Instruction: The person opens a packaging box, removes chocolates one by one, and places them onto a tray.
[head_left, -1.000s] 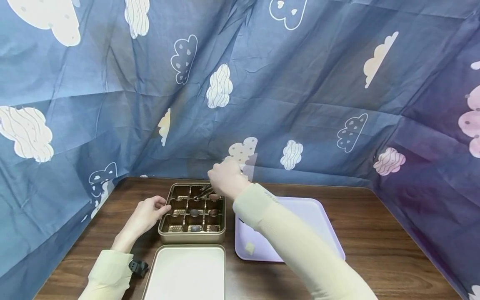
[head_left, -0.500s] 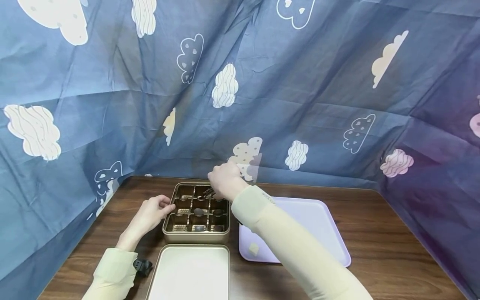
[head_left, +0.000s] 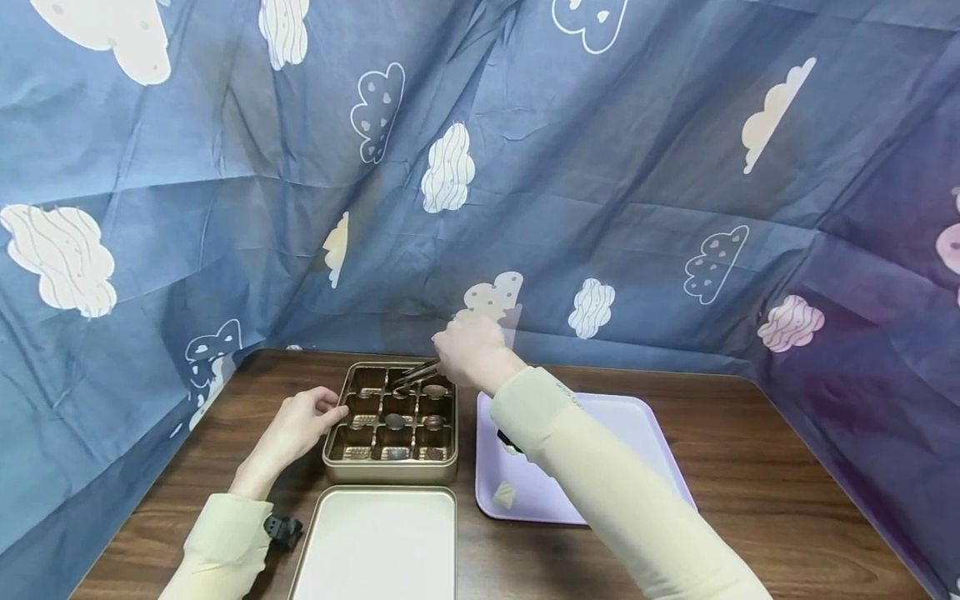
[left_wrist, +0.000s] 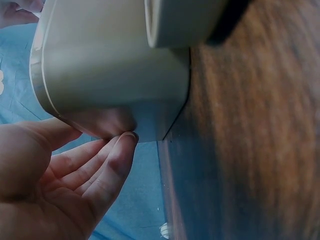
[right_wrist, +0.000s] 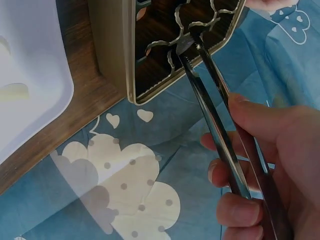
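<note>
A gold tin (head_left: 390, 472) with a dark nine-part insert stands on the table. Dark round chocolates (head_left: 395, 422) lie in the middle and front cells of its centre column and in all cells of its right column. My right hand (head_left: 474, 352) grips metal tongs (right_wrist: 220, 130) and reaches in from the back right. The tong tips are down at the back centre cell, with a dark, disc-like piece (right_wrist: 185, 45) between them. My left hand (head_left: 303, 422) rests on the tin's left side, thumb at the rim and fingers lightly against the outer wall.
In front of the tin lies a gold-edged white lid (head_left: 378, 546). To its right is a lilac tray (head_left: 637, 442), partly under my right forearm, with a pale piece (head_left: 505, 496) on it. A patterned blue cloth (head_left: 525, 183) hangs close behind the table.
My right hand has shifted a little to the right, tilting the tongs, whose tips stay at the back centre cell. The back right chocolate shows more now. The left hand keeps its place.
</note>
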